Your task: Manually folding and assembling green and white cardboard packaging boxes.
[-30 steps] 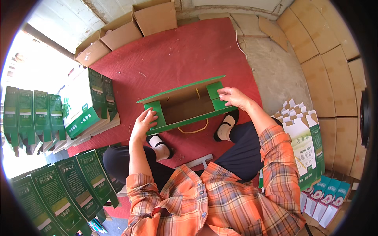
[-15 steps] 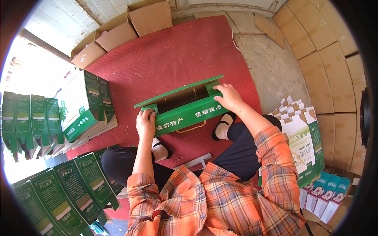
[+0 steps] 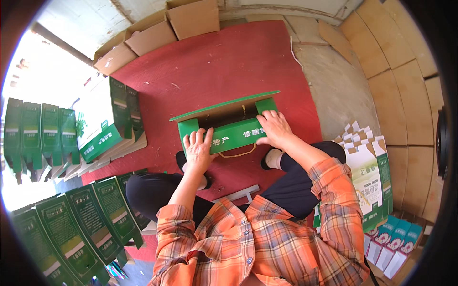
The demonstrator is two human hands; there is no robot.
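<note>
Left hand (image 3: 198, 148): mine, fingers spread, laid over the left part of a green front panel (image 3: 234, 135); not closed round anything.

Right hand (image 3: 275, 129): mine, fingers over the right end of the same panel, thumb at its lower edge; whether it pinches the card, I cannot tell.

Box (image 3: 189, 132): one, long, green outside, brown inside; under both my hands, in front of my feet, over the red carpet (image 3: 224, 62). Top open; far flap (image 3: 224, 107) raised along the far side, cord handle (image 3: 234, 156) looped out on my side.

Feet: two, dark-shod, one each side of the handle; the right (image 3: 273, 159) shows better than the left.

Bar (image 3: 238, 194): grey, on the carpet between my knees.

Shirt (image 3: 272, 252): orange plaid, sleeves turned up, worn by me.

To my left: green cartons (image 3: 78, 229) in a slanting row; beyond them, a white-and-green stack (image 3: 99, 119) and another green row (image 3: 42, 131).

To my right: white-and-green cartons (image 3: 362, 164), tabs upright; just beside them, teal-and-pink packs (image 3: 396, 236).

Far side: open brown boxes (image 3: 193, 21), by the wall.

Right edge: brown cartons (image 3: 412, 95), stacked high.
</note>
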